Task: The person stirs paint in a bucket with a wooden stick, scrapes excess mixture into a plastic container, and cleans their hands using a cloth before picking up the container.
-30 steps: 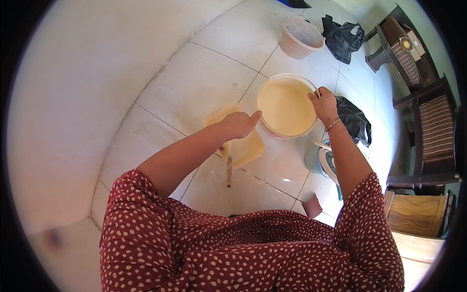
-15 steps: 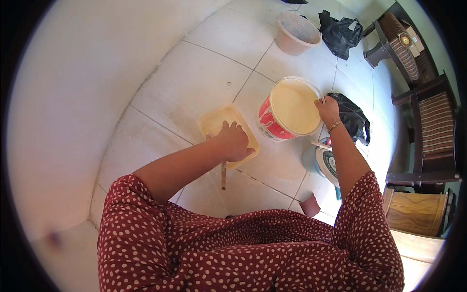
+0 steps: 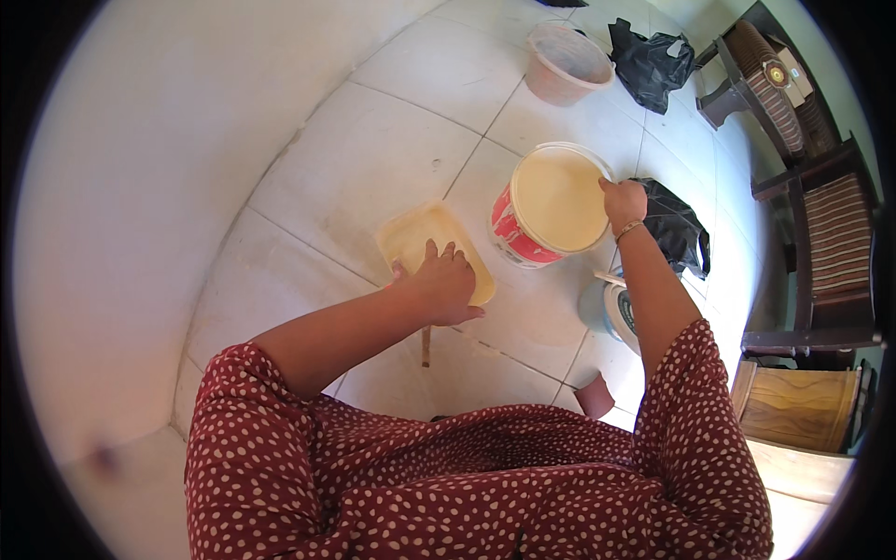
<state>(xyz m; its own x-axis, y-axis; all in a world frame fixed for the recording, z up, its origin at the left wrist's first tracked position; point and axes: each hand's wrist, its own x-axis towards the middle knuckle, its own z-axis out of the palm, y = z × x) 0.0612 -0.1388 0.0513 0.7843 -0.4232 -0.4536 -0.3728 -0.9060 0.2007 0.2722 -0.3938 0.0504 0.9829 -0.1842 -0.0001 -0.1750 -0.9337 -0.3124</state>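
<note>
My left hand (image 3: 446,280) lies over a shallow yellow tray (image 3: 397,233) on the floor. Its fingers are spread toward the inside and its thumb is out toward the tray's near right corner. A thin wooden stick (image 3: 427,345) juts out below this hand; its other end is hidden. Right of the tray stands a white bucket (image 3: 529,250) with a red label, nearly full of cream-coloured paint (image 3: 565,201). My right hand (image 3: 623,203) grips the bucket's rim on the right side, thumb over the inner edge.
A lidded pail (image 3: 597,306) stands beside my right forearm, near a reddish-brown piece (image 3: 595,397). Black plastic bags (image 3: 677,224) lie behind the bucket. Farther off is a pinkish basin (image 3: 560,79). Wooden chairs (image 3: 831,238) line the right; a white wall (image 3: 168,187) rises on the left.
My right hand and the bucket have shifted slightly left. The tray has moved a little left under my left hand, whose fingers look more spread.
</note>
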